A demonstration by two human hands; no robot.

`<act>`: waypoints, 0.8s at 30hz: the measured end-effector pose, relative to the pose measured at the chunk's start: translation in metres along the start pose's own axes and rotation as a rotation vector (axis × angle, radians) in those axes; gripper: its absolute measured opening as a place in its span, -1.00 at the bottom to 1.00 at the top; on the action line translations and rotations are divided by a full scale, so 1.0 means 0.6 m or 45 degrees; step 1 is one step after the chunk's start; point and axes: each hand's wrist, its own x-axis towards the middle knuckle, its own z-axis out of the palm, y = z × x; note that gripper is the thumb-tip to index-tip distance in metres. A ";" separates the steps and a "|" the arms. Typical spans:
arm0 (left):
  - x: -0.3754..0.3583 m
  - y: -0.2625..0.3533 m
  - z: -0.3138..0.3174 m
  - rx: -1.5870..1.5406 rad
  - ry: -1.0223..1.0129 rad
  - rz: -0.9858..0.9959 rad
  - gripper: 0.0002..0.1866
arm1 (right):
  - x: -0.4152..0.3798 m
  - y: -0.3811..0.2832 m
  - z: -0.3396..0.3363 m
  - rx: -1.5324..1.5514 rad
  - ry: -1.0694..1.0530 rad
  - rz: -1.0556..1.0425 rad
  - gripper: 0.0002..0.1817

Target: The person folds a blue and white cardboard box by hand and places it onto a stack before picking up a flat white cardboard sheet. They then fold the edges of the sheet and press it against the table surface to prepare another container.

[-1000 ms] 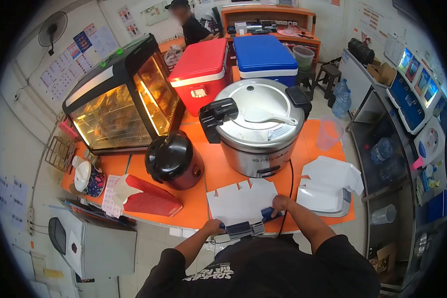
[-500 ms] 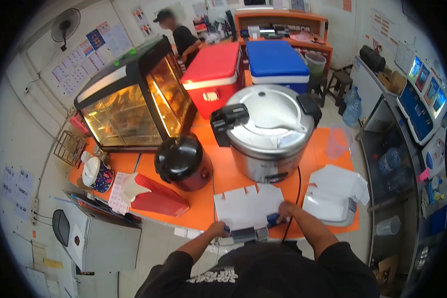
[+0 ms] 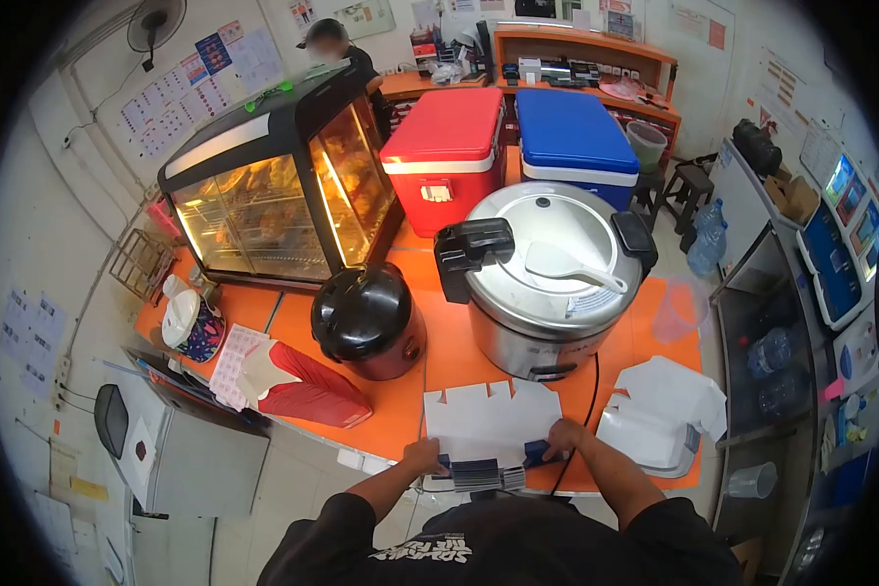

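A flat white carton (image 3: 493, 420) with notched flaps lies at the table's front edge, and dark blue shows at its folded sides. Below it, the layered grey edges of a stack of folded cartons (image 3: 476, 476) stick out toward me. My left hand (image 3: 423, 456) grips the carton's near left corner, fingers closed on it. On the opposite side, my right hand (image 3: 562, 439) is closed around the blue right flap. A black cable (image 3: 594, 410) runs down just beside my right hand. The undersides of my fingers are hidden.
Behind the carton stands a large steel rice cooker (image 3: 547, 293) with a white paddle (image 3: 574, 268) on its lid. A smaller black cooker (image 3: 366, 322), red carton (image 3: 313, 386), white tray (image 3: 649, 430), heated food cabinet (image 3: 254, 220), red cooler (image 3: 444, 137) and blue cooler (image 3: 574, 132) surround it.
The view has tilted and shifted a little, so most things sit lower and further right. Both hands keep their hold on the carton. The person at the back has turned or shifted behind the cabinet.
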 end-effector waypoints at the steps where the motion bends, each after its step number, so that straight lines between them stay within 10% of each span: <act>1: -0.007 0.003 -0.005 -0.032 -0.050 -0.021 -0.20 | 0.000 0.001 0.006 0.013 0.028 -0.005 -0.34; 18: -0.051 -0.008 0.041 -0.254 0.119 0.098 -0.19 | -0.046 -0.020 0.023 0.339 0.384 0.169 -0.39; 24: -0.114 -0.006 0.059 -0.299 0.611 0.382 -0.05 | -0.095 -0.066 0.048 0.034 0.560 0.106 -0.58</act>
